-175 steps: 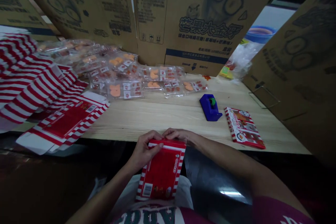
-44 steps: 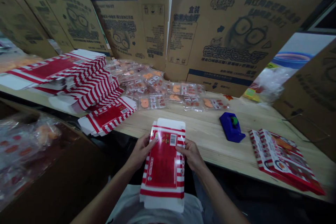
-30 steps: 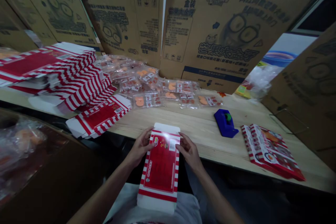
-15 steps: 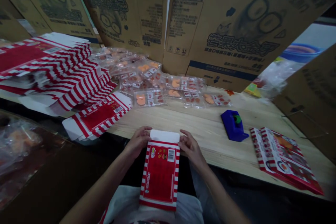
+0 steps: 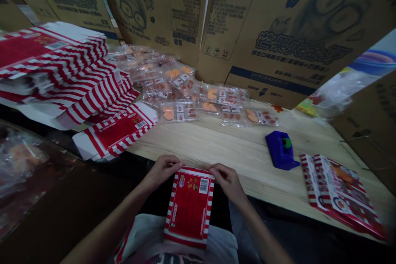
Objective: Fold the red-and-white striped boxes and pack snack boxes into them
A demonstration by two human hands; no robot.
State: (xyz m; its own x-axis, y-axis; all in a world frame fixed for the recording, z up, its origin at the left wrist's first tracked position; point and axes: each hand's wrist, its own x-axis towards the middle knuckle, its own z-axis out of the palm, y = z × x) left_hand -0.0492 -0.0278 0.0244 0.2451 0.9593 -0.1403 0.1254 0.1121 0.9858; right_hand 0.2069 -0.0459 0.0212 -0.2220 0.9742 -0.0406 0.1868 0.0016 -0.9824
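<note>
A flat red box with white-striped edges (image 5: 189, 208) leans against my body below the table edge, its barcode side toward me. At its top left corner, my left hand (image 5: 165, 170) pinches the edge between thumb and fingers. My right hand (image 5: 225, 177) grips the top right corner the same way. The white top flap no longer shows; the upper edge is a red fold line. What lies behind the box is hidden.
Flat striped boxes (image 5: 71, 62) are piled at the left, with several clear food packets (image 5: 179, 112) beside them. A blue tape dispenser (image 5: 281, 150) and red printed boxes (image 5: 343, 194) lie at the right. Large cardboard cartons (image 5: 278, 62) stand behind.
The white flap at the top of the box has been folded out of sight. Both hands have shifted to pinch the top corners. The view has turned slightly.
</note>
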